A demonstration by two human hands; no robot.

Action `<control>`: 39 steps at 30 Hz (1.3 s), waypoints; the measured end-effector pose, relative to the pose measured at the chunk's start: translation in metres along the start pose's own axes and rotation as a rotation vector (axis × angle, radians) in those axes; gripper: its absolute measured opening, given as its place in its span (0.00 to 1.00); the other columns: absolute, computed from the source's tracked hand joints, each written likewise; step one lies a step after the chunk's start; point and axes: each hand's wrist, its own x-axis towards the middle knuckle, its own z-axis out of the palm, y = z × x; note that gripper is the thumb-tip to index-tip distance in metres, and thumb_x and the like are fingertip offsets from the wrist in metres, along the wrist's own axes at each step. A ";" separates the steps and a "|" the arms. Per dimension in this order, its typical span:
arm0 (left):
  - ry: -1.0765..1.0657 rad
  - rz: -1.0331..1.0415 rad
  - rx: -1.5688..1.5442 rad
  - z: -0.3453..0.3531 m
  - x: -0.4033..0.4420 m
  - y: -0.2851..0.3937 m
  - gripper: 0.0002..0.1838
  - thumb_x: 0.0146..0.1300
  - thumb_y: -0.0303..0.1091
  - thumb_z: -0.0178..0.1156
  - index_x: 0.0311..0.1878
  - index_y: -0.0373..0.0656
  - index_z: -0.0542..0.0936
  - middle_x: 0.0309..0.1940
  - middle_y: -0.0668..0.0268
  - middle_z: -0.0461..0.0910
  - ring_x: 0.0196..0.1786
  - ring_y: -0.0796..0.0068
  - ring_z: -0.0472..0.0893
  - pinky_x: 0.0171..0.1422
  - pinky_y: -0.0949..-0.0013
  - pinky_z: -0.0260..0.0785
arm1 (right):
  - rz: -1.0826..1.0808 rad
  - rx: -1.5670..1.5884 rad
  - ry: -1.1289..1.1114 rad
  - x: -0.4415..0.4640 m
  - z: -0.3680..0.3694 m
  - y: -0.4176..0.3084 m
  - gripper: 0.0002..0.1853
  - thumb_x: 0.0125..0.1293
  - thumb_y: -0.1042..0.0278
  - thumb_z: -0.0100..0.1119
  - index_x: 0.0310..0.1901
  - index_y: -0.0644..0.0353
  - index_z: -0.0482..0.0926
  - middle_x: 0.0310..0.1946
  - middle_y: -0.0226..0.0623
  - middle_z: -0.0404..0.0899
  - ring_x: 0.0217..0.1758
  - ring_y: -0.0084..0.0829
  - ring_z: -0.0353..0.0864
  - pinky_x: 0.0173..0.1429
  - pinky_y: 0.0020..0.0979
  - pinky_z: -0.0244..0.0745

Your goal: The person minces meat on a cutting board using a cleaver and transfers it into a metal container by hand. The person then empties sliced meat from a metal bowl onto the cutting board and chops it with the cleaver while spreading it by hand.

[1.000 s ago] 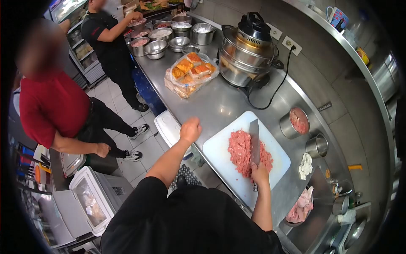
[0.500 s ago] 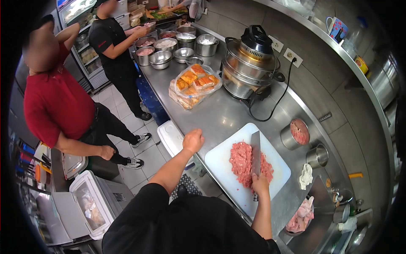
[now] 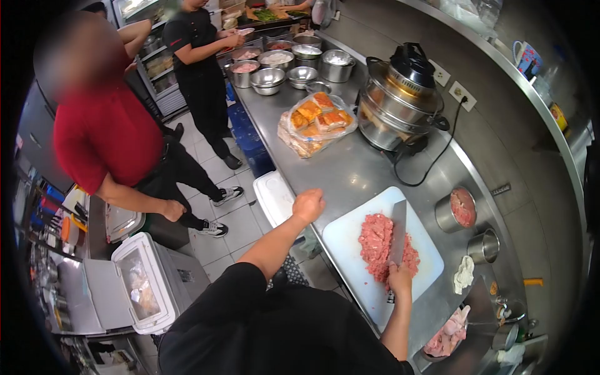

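My right hand (image 3: 400,279) is wrapped round the handle of a broad-bladed kitchen knife (image 3: 398,232). The blade stands in a pile of minced pink meat (image 3: 375,245), with meat on both sides of it. Under the meat lies a white cutting board (image 3: 350,275), set at an angle on the steel counter. My left hand (image 3: 309,205) is closed in a fist near the counter's edge, beside the board's far left side and apart from the meat. Nothing shows in it, and its palm side is hidden.
Right of the board stand a pot of meat (image 3: 461,209), an empty steel pot (image 3: 484,247) and a white cloth-like lump (image 3: 464,275). Farther back are bagged orange blocks (image 3: 322,115) and a corded cooker (image 3: 400,100). A person in red (image 3: 112,137) stands left, near an open cooler (image 3: 153,284).
The whole view has shifted, so the counter appears farther right. The knife stays in the meat in my right hand, and my left fist stays by the counter edge.
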 end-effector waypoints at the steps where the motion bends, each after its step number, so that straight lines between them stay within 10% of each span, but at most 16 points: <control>1: -0.001 0.022 -0.008 0.000 -0.001 0.000 0.06 0.60 0.33 0.61 0.36 0.42 0.78 0.35 0.54 0.82 0.41 0.46 0.83 0.48 0.46 0.76 | -0.039 -0.007 0.032 0.000 0.004 -0.003 0.22 0.78 0.54 0.51 0.48 0.71 0.80 0.24 0.52 0.83 0.20 0.43 0.84 0.32 0.45 0.80; 5: -0.077 -0.009 0.021 -0.005 0.000 0.001 0.07 0.62 0.33 0.61 0.38 0.42 0.78 0.38 0.54 0.82 0.46 0.47 0.83 0.52 0.46 0.76 | -0.008 0.048 0.019 -0.001 0.004 -0.003 0.17 0.79 0.58 0.52 0.48 0.67 0.77 0.18 0.40 0.78 0.14 0.35 0.77 0.23 0.40 0.73; 22: -0.047 -0.026 0.007 -0.002 0.000 0.003 0.07 0.62 0.33 0.63 0.40 0.43 0.77 0.39 0.56 0.82 0.44 0.46 0.83 0.50 0.46 0.77 | -0.003 0.037 0.030 -0.002 0.005 -0.001 0.22 0.78 0.54 0.53 0.48 0.71 0.79 0.22 0.50 0.82 0.16 0.42 0.82 0.26 0.45 0.78; 31: -0.055 -0.042 0.007 -0.002 0.000 0.004 0.08 0.61 0.34 0.63 0.41 0.43 0.77 0.39 0.56 0.82 0.45 0.46 0.83 0.52 0.46 0.77 | 0.055 0.002 0.043 -0.015 -0.003 -0.022 0.25 0.77 0.52 0.52 0.48 0.73 0.80 0.37 0.63 0.85 0.39 0.59 0.88 0.49 0.53 0.80; 36: -0.054 -0.012 0.038 0.001 0.002 -0.004 0.08 0.61 0.33 0.63 0.40 0.43 0.77 0.38 0.54 0.81 0.46 0.47 0.83 0.53 0.46 0.77 | -0.324 -0.231 0.238 0.019 0.021 0.025 0.25 0.77 0.51 0.52 0.48 0.72 0.80 0.36 0.62 0.86 0.38 0.59 0.88 0.51 0.54 0.79; 39: -0.092 -0.007 0.008 -0.004 -0.001 -0.006 0.08 0.61 0.33 0.63 0.41 0.43 0.78 0.39 0.54 0.81 0.47 0.47 0.82 0.54 0.47 0.77 | -0.050 -0.057 0.035 0.003 0.006 0.005 0.24 0.77 0.52 0.51 0.47 0.73 0.81 0.36 0.61 0.86 0.38 0.57 0.88 0.51 0.53 0.80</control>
